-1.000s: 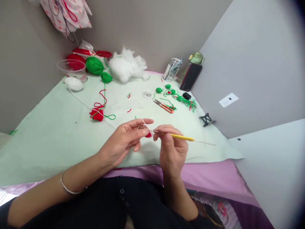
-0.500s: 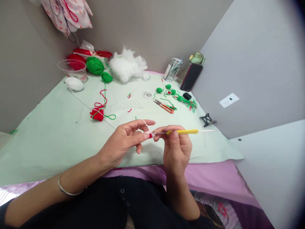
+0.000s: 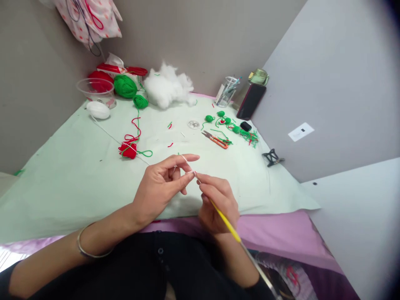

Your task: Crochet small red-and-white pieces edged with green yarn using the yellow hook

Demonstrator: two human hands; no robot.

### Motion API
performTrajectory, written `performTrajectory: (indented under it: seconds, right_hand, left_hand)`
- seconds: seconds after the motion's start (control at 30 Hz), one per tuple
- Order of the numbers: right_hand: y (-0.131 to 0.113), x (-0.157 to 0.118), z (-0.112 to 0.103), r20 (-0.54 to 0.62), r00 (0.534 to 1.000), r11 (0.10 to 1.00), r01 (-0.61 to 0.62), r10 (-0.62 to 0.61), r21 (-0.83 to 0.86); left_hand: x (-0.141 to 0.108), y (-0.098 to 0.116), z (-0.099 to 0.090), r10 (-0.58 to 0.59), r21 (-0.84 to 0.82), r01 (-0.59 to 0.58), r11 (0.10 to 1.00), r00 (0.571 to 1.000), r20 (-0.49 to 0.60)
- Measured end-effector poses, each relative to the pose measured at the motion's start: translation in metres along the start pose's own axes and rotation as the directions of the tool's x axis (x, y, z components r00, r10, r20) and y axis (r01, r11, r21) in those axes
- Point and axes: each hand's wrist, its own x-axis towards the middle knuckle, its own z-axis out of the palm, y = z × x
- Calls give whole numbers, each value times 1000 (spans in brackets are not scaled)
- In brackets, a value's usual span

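My left hand (image 3: 161,183) pinches a small white and red crochet piece (image 3: 193,172) between thumb and finger, mostly hidden by the fingertips. White yarn (image 3: 185,158) loops over its raised index finger. In my right hand (image 3: 218,204) is a crochet hook with a yellow handle (image 3: 225,221), slanting down to the right, its tip at the crochet piece. A white yarn ball (image 3: 98,110) lies at the left, its strand running over a small red yarn bundle (image 3: 128,150) towards my left hand.
Green yarn balls (image 3: 125,86), white stuffing (image 3: 167,85) and a clear tub (image 3: 95,93) stand at the back. Orange-handled snips (image 3: 216,140), small green pieces (image 3: 209,118), a phone (image 3: 251,101), a cup (image 3: 227,91) and a black stand (image 3: 273,157) are to the right.
My right hand has moved down and left, and the hook has swung from level to slanting steeply down to the right. The left fingers and crochet piece have shifted slightly left.
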Motion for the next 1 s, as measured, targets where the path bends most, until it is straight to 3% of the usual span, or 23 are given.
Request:
performTrajectory:
  seconds: [0.13, 0.33, 0.5, 0.6, 0.67, 0.73, 0.8, 0.9, 1.0]
  right_hand:
    - [-1, 1, 0, 2, 998, 998, -62, 62, 32]
    - [-1, -4, 4, 39, 988, 969, 152, -147, -194]
    - [-1, -4, 11, 33, 986, 967, 167, -164, -192]
    - [-4, 3, 10, -30, 999, 1000, -16, 15, -22]
    - [-5, 10, 9, -32, 972, 962, -224, 232, 158]
    - [-6, 13, 8, -1, 936, 907, -340, 351, 249]
    - [-4, 10, 9, -14, 958, 944, -281, 288, 175]
    - [0, 0, 12, -38, 999, 996, -37, 33, -87]
    - [2, -5, 13, -57, 998, 988, 6, -15, -154]
  left_hand:
    - [1, -2, 0, 36, 17, -35, 999, 999, -36]
    - [6, -5, -2, -65, -94, 65, 993, 998, 0]
    - [5, -10, 1, -57, -206, 50, 977, 998, -27]
    - [4, -9, 2, -52, -200, 45, 979, 998, -28]
    - [4, -7, 0, -43, -121, 38, 992, 998, -40]
    - [5, -7, -2, -54, -72, 51, 996, 998, -36]
    - [5, -9, -2, -85, -116, 84, 990, 996, -4]
    - [6, -16, -2, -118, -207, 127, 970, 991, 54]
    - [5, -20, -2, -92, -212, 103, 972, 994, 60]
